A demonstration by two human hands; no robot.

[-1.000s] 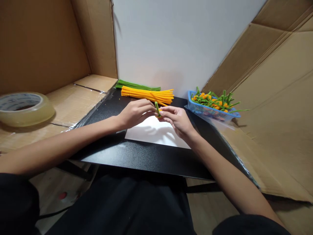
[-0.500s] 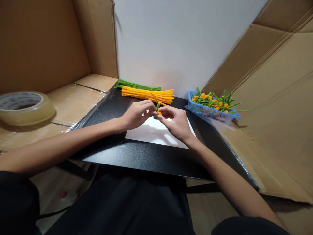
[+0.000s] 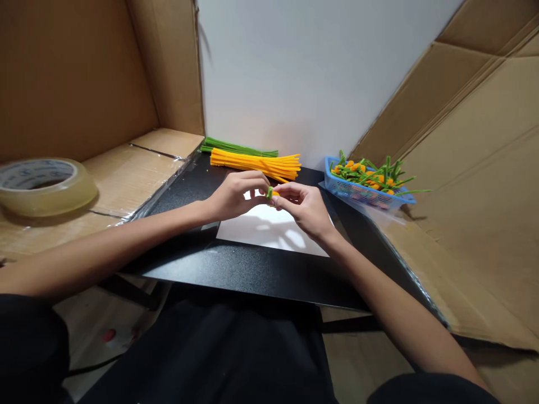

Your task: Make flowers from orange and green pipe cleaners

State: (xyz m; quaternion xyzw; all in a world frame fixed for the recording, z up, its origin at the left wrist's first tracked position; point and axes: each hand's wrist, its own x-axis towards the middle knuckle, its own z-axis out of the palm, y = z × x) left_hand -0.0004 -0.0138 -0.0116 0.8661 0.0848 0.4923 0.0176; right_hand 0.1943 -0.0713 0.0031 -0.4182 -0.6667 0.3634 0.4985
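Above a white sheet of paper (image 3: 256, 230), both hands meet at a small twisted green and orange pipe cleaner piece (image 3: 270, 193). My left hand (image 3: 240, 195) pinches its green part from the left, with the fingertips closed. From the other side, my right hand (image 3: 306, 212) grips the orange part between thumb and fingers. The fingers partly cover the piece, so its full shape is hidden. Just behind lies a bundle of orange pipe cleaners (image 3: 255, 163), and behind that a bundle of green pipe cleaners (image 3: 240, 148).
At the back right, a blue basket (image 3: 366, 193) holds several green and orange twisted pieces. A large roll of clear tape (image 3: 80, 193) lies on cardboard at the left. Cardboard walls flank the black table (image 3: 248, 272), and a white panel (image 3: 311, 73) stands behind it.
The green end that stuck up from the piece now looks shorter and tipped over, with more orange showing beside it. Both hands stay almost in place.
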